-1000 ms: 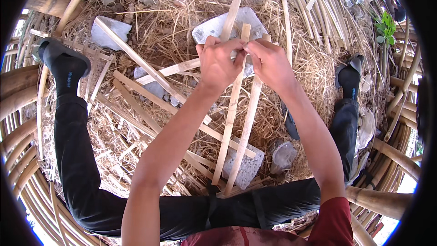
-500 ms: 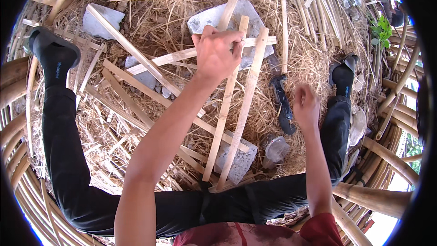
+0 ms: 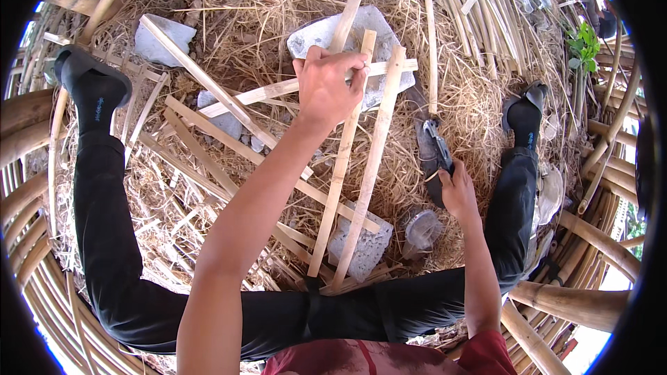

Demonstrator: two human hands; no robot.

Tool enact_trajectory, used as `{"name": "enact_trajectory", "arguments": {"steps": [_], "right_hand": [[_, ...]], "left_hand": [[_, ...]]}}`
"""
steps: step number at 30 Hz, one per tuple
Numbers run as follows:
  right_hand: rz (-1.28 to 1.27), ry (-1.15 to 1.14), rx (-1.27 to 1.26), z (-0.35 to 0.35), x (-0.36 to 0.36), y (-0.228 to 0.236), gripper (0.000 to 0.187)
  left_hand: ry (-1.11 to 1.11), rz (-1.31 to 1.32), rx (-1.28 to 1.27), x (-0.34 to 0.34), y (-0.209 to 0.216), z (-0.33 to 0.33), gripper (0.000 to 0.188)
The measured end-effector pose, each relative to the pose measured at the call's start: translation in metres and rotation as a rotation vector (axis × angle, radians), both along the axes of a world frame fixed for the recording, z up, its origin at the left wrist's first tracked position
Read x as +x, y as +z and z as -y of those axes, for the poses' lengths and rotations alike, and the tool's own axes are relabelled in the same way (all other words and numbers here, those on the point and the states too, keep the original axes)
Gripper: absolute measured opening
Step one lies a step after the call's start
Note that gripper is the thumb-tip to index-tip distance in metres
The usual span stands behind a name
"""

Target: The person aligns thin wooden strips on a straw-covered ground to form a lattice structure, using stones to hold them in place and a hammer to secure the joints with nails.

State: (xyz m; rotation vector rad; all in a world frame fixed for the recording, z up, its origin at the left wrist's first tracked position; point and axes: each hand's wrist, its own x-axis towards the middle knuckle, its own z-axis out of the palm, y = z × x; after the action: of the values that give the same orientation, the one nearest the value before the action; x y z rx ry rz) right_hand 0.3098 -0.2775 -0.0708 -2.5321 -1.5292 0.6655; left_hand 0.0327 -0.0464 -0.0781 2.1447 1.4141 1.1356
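Strips (image 3: 342,160) of pale split wood are lying side by side, reaching up toward a stone slab (image 3: 385,28), where a cross strip (image 3: 271,90) is passing beneath the left hand (image 3: 328,87). Its thumb and fingers are bending in narrow; whether they are pinching anything fine, I cannot tell. To the right of the strips, the right hand (image 3: 458,191) is gripping a dark hand tool (image 3: 438,140) with a metallic head, just beside a long dark object (image 3: 433,187). The weak spot, I judge, is the crossing: with only one hand minding it, the strips could be skewing, since the slab and the rough block (image 3: 372,250) are giving them uneven support. The tool's head could be snagging on the surrounding straw (image 3: 472,107), or nipping fingertips if it were working close to them. As for writing, blue lettering is showing on the dark socks (image 3: 94,111); the tool is displaying no readable label
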Motion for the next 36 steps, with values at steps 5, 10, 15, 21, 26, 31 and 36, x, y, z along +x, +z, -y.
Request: {"name": "enact_trajectory", "arguments": {"steps": [5, 10, 15, 21, 26, 31, 36], "right_hand": [[-0.496, -0.377, -0.097, -0.015, -0.027, 0.024, 0.043], [-0.603, -0.122, 0.187, -0.044, -0.071, 0.065, 0.040], [-0.259, 0.292, 0.344, -0.095, -0.112, 0.084, 0.019], [-0.260, 0.346, 0.383, -0.112, -0.118, 0.085, 0.027], [-0.272, 0.280, 0.349, -0.108, -0.118, 0.088, 0.026], [-0.259, 0.287, 0.330, -0.111, -0.118, 0.092, 0.024], [-0.226, 0.288, 0.321, -0.109, -0.116, 0.082, 0.024]], "left_hand": [[0.007, 0.040, 0.000, -0.002, -0.003, 0.001, 0.009], [-0.004, 0.038, -0.003, 0.001, -0.006, 0.001, 0.008], [0.011, 0.080, -0.016, -0.002, -0.005, 0.000, 0.007], [0.014, 0.064, -0.009, -0.001, -0.004, 0.001, 0.006], [0.004, 0.087, -0.022, 0.000, -0.003, 0.001, 0.006], [0.013, 0.058, -0.043, -0.004, -0.001, 0.003, 0.007], [-0.005, 0.044, -0.079, -0.001, 0.001, 0.004, 0.008]]}}
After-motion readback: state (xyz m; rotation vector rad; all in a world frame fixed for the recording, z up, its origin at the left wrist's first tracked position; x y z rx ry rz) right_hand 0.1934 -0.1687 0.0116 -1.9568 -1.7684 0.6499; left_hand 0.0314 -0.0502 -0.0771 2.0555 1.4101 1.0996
